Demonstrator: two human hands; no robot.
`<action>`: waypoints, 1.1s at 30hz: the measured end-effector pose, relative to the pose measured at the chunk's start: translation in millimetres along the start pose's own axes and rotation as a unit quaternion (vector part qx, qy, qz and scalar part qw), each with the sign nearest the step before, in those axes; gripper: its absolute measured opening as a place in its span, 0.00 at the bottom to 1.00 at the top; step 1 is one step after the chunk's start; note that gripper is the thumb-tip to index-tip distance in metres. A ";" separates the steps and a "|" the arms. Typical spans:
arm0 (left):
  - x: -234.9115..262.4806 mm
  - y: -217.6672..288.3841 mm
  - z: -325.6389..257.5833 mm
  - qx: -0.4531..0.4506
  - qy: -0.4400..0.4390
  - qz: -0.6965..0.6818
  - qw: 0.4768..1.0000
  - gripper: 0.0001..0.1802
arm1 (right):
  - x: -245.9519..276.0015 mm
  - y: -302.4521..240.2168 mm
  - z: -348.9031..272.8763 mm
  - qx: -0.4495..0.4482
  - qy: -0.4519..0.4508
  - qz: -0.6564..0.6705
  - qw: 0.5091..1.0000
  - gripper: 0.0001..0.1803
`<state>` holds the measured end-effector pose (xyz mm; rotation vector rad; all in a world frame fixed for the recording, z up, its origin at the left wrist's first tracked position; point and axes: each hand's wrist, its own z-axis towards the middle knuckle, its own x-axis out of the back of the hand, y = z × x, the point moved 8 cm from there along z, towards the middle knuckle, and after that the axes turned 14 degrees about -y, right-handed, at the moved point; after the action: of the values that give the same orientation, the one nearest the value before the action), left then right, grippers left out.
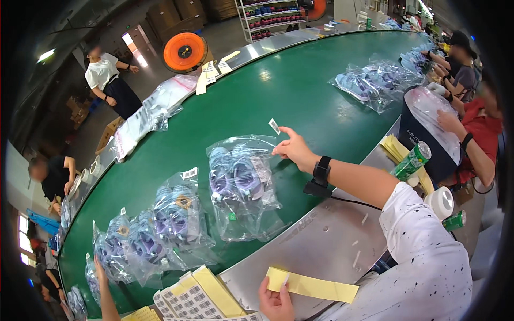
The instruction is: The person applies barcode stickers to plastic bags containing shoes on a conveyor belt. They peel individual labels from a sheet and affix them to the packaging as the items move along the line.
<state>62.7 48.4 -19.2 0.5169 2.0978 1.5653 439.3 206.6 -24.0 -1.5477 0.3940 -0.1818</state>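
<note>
My right hand (pixel 295 152) reaches out over the green conveyor belt (pixel 300 101), with a small white barcode label (pixel 274 126) at its index fingertip. Below and left of that hand lies a clear plastic bag (pixel 243 214) holding a pair of lilac and light blue shoes (pixel 235 177). At the lower edge my left hand (pixel 276 300) grips a yellow backing strip (pixel 316 286) between thumb and fingers, over the metal ledge (pixel 316 235). Several more bagged shoes (pixel 174 214) lie to the left, some with labels on the bags.
Barcode label sheets (pixel 195 299) sit at the belt's near edge. Another person's hand (pixel 101 275) touches bagged shoes at left. To the right stand a green can (pixel 412 160), a white roll (pixel 440 202) and a dark bin (pixel 428 136). Co-workers line the far right.
</note>
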 end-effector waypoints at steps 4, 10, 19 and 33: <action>-1.9 -0.6 -0.2 -0.016 -0.010 0.009 1.000 0.23 | 21.0 -23.5 17.9 0.039 0.059 -0.001 0.997 0.25; -1.8 -3.1 1.1 0.005 -0.003 0.018 1.000 0.23 | 26.1 -18.6 60.9 -0.079 0.033 0.018 0.996 0.06; 0.2 -11.1 -1.4 0.016 0.002 0.050 0.999 0.23 | -11.8 8.2 61.1 -0.144 -0.034 0.172 0.974 0.09; -9.4 -2.4 0.3 0.036 0.013 0.053 0.998 0.23 | -24.3 -4.3 58.4 -0.073 -0.048 0.149 0.985 0.08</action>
<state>70.5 42.8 -20.2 0.6454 2.1851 1.5667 438.3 269.7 -17.9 -1.6123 0.5671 0.1575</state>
